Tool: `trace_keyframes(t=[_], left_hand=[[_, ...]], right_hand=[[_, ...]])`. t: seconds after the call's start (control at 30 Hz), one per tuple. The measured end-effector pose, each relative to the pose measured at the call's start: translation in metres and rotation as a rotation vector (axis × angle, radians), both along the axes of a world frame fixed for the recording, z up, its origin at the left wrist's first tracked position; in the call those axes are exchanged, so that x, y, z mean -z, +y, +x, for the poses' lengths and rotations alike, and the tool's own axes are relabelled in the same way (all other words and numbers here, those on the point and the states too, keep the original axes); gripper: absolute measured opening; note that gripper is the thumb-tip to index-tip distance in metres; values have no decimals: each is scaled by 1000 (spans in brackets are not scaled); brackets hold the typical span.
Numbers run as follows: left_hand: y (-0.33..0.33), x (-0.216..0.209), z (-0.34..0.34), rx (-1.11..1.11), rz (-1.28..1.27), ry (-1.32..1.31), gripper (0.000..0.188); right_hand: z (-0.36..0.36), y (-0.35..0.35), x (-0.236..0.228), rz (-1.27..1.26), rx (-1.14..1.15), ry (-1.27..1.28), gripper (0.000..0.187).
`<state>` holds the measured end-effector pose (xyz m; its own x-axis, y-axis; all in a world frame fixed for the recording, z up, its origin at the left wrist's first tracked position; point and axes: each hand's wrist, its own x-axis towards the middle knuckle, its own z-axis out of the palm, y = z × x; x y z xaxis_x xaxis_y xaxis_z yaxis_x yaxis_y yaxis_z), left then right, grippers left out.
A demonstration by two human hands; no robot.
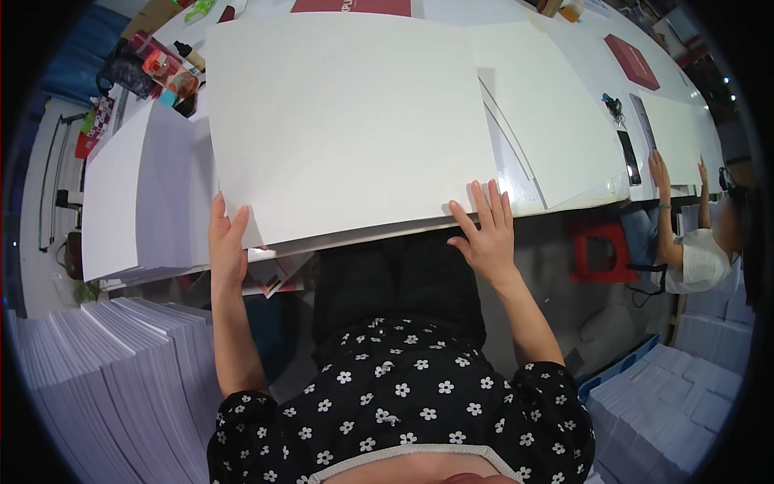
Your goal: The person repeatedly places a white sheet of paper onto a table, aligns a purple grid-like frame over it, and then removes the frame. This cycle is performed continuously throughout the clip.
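A large white sheet of paper or board (347,121) lies on the table in front of me, its near edge by the table's front edge. My left hand (229,242) is at the sheet's near left corner, fingers stretched along its side and the thumb apart. At the near right corner, my right hand (488,230) rests with its fingers spread, the fingertips touching the sheet. Right of it lies another white sheet (548,113), partly covered by the large one. Narrow strips or edges (508,129) show between the two.
A tall stack of white sheets (117,194) stands left on the table, bottles (169,68) behind it. More paper stacks (97,371) flank me below. At right are a red box (631,61), a black phone-like object (629,157), a red stool (601,252) and a co-worker (697,258) handling a sheet.
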<state>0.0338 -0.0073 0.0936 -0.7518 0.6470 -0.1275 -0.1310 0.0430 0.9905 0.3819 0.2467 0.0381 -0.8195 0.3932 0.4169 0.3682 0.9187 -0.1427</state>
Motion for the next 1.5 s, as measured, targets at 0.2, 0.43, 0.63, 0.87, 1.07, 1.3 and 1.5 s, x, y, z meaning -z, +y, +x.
trace_keyframes(t=[0.2,0.43,0.63,0.87,1.07,1.3,1.5], left_hand=[[-5,9,-4,2,1,22,49],[-3,4,3,-15,-30,37,51],[-1,10,-4,-28,-207,328,51],[-9,28,-13,-6,-291,488,66],[-8,24,-13,47,-270,458,64],[-15,38,-25,88,-237,519,59],[-17,34,-30,79,-300,499,55]], right_hand=[[-1,0,2,-27,4,17,73],[-5,-1,3,16,7,-4,69],[-4,0,5,58,-4,5,63],[-6,1,5,102,-12,-48,53],[-5,-1,3,107,-21,-45,53],[-6,-3,2,94,-39,-64,61],[-4,-1,5,132,-41,-61,54]])
